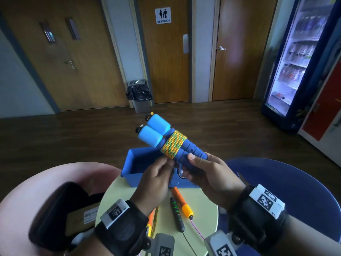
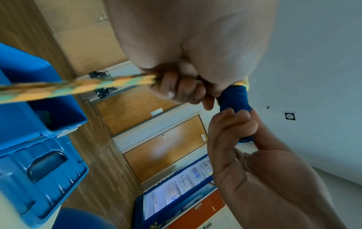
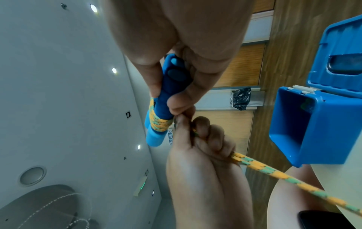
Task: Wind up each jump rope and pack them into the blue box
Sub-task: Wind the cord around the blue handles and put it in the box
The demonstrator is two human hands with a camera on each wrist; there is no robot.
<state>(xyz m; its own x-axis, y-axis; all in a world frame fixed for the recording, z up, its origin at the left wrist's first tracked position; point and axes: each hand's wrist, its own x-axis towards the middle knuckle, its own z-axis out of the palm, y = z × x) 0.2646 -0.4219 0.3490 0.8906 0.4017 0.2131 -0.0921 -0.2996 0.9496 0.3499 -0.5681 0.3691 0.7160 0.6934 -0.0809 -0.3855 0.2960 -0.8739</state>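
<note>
My right hand (image 1: 201, 168) grips the lower ends of two blue jump-rope handles (image 1: 160, 134) held side by side, tilted up and away over the blue box (image 1: 132, 163). A yellow-and-green cord (image 1: 173, 145) is wound in several turns round their middle. My left hand (image 1: 162, 168) pinches the loose cord (image 3: 274, 172) just below the winding, and the cord runs taut back past the box (image 3: 305, 127). In the left wrist view the cord (image 2: 78, 86) leaves my left fingers (image 2: 176, 89) beside the dark blue handle (image 2: 234, 97). The box stands open on the round table (image 1: 201, 204).
An orange-handled rope (image 1: 181, 202) and a black-and-green handle (image 1: 176, 213) lie on the pale table near me. The box lid (image 2: 39, 178) lies open flat. A pink chair (image 1: 36, 182) is at left, a blue chair (image 1: 295, 182) at right. Wood floor lies beyond.
</note>
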